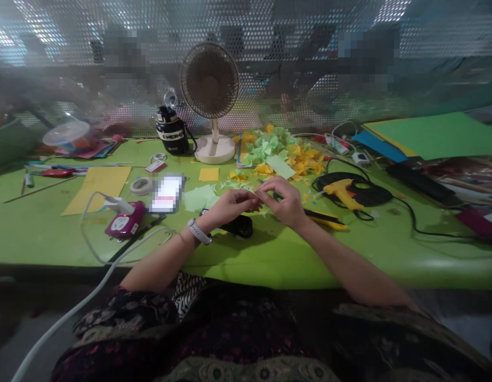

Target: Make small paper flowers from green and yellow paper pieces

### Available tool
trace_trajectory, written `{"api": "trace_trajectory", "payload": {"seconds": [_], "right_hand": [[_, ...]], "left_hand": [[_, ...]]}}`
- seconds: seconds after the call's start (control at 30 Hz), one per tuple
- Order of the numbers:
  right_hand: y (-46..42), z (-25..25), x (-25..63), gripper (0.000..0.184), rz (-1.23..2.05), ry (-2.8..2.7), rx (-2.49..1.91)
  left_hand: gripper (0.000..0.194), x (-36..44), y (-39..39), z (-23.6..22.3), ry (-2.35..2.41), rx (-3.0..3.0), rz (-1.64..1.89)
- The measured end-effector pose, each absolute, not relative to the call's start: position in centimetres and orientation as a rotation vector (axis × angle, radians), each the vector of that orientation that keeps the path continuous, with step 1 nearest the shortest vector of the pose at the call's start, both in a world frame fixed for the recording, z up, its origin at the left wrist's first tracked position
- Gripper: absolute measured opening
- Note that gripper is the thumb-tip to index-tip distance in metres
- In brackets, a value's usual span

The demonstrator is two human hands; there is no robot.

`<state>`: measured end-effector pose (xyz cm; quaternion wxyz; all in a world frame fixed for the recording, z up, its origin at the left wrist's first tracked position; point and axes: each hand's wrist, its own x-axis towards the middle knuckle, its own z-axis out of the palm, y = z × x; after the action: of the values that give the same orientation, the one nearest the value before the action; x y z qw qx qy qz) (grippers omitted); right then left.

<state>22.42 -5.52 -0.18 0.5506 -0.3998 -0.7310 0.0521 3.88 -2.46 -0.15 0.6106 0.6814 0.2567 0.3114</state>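
My left hand (238,206), with a pale watch on its wrist, meets my right hand (283,200) above the green table (261,260). Both have thumb and fingers pinched together, almost tip to tip. Whatever lies between the fingertips is too small to make out. Under my left hand rests a black object (242,227), partly covered. A yellow-and-black tool (327,220) lies beside my right wrist. Just behind the hands are light green paper scraps (240,187) and a light green sheet (200,197). Farther back is a pile of folded green and yellow paper pieces (275,146).
A yellow glue gun (343,193) lies on a black coil at right. A fan (215,148) and a black bottle (172,132) stand at the back. Left are a phone (166,195), a tape roll (141,185) and a purple power strip (126,222) with trailing cables.
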Motion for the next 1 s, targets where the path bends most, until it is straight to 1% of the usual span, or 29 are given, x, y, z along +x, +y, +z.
{"api": "trace_trajectory", "payload": {"seconds": [0.17,0.37,0.43,0.53,0.63,0.73,0.8,1.0], "right_hand": [[-5.5,0.0,22.4,0.022,0.06,-1.574,-1.021],[-5.5,0.7,23.2,0.026,0.071,-1.575,-1.119],[-5.8,1.4,24.1,0.025,0.141,-1.717,-1.298],[-6.3,2.4,25.2,0.022,0.286,-2.135,-1.761],[-6.7,2.7,25.3,0.017,0.222,-2.428,-2.059],[-6.9,2.5,24.5,0.019,0.167,-2.536,-2.106],[-7.0,2.3,24.1,0.021,0.184,-2.549,-2.12],[-6.6,2.1,24.4,0.019,0.27,-2.443,-2.106]], "left_hand": [[0.018,3.8,-2.6,0.1,0.65,1.468,0.682],[0.018,3.6,-2.5,0.4,0.681,1.401,0.703],[0.018,3.4,-2.2,0.3,0.695,1.358,0.726],[0.02,3.1,-1.6,0.3,0.719,1.274,0.759],[0.02,2.7,-1.0,0.2,0.733,1.207,0.751],[0.018,2.5,-0.6,0.2,0.72,1.162,0.738],[0.016,2.5,-0.6,0.2,0.713,1.143,0.739],[0.011,2.5,-0.7,0.5,0.72,1.13,0.768]]}}
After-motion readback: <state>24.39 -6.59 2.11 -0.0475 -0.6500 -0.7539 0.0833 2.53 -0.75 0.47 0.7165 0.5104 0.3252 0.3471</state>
